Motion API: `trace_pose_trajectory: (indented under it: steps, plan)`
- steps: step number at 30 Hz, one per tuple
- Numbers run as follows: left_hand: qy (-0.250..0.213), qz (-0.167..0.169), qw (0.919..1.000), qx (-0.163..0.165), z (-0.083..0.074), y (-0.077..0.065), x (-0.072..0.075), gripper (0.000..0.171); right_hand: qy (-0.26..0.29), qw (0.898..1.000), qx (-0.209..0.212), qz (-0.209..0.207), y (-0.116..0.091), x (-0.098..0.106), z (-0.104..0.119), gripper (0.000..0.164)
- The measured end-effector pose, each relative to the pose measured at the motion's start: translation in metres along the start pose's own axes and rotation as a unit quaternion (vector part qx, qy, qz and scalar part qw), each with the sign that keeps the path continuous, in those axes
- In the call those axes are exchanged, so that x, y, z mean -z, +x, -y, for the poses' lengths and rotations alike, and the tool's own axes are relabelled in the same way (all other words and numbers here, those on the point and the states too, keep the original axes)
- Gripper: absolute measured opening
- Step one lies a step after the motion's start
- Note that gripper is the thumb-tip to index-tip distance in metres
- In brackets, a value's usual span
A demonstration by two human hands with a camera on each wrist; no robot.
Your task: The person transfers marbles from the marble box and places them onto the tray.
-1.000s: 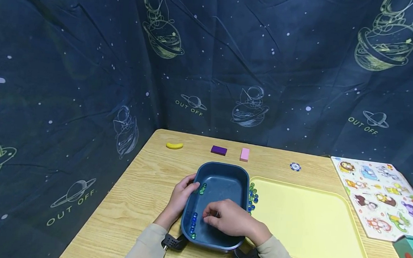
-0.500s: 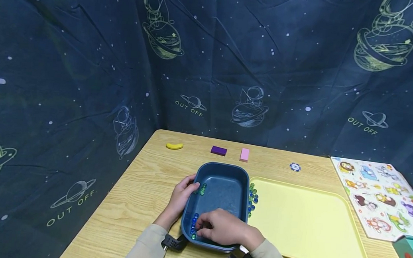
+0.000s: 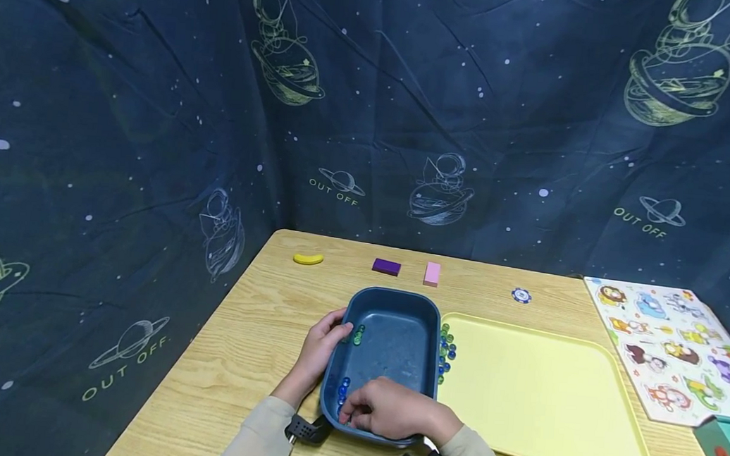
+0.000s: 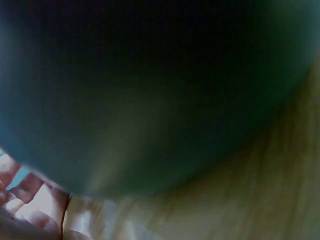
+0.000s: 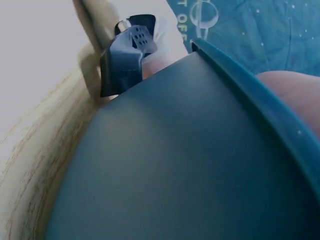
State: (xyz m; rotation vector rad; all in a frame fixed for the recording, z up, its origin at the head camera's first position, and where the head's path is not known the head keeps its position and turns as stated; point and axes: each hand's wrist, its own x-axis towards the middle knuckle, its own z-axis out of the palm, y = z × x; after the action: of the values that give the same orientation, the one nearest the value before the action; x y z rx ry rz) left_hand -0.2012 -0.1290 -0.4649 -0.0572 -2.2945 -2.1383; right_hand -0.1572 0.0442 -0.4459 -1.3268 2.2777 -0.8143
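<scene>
A deep dark-blue plastic box (image 3: 405,330) stands on the table. My left hand (image 3: 318,348) grips its left wall, with the thumb over the rim. In the left wrist view, fingers (image 4: 40,205) show beside the blurred box. Inside, my right hand (image 3: 387,407) reaches into the near left corner, its fingers bent and fingertips low among the marbles. Whether they pinch a marble is hidden. Blue marbles (image 3: 344,387) line the left wall just beyond these fingertips. Green marbles (image 3: 358,335) lie farther up the same side. The right wrist view shows mostly the box's outer wall (image 5: 165,150).
A yellow tray (image 3: 545,382) adjoins the box on the right, with several green and blue marbles (image 3: 447,354) along its left edge. Behind are a yellow banana-shaped piece (image 3: 308,259), a purple block (image 3: 386,267), a pink block (image 3: 432,274) and a poker chip (image 3: 521,295). An animal puzzle board (image 3: 674,352) lies right.
My right hand has moved left and toward me, from the box's middle to its near left corner, now covering the green marble there. The left hand and box have stayed put.
</scene>
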Motion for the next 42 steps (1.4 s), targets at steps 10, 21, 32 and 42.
trace_pose_trajectory:
  steps: [10,21,32,42]
  plan:
    - [-0.006,-0.003,1.0,-0.003,0.001,0.0,-0.001,0.037,0.004,1.0,-0.024,0.013,-0.002,0.002,-0.001,0.013]
    - [-0.013,-0.003,0.9999,0.001,-0.002,-0.002,-0.002,0.039,0.032,0.999,-0.009,0.015,-0.002,0.002,0.0,0.011]
    - [-0.012,0.001,0.9999,0.002,-0.002,-0.001,-0.002,0.037,0.047,0.995,-0.039,-0.082,-0.009,0.024,0.002,0.01]
    - [-0.018,-0.001,0.9998,0.004,-0.001,-0.002,-0.001,0.038,0.081,0.977,-0.087,-0.175,-0.033,0.058,-0.009,0.008]
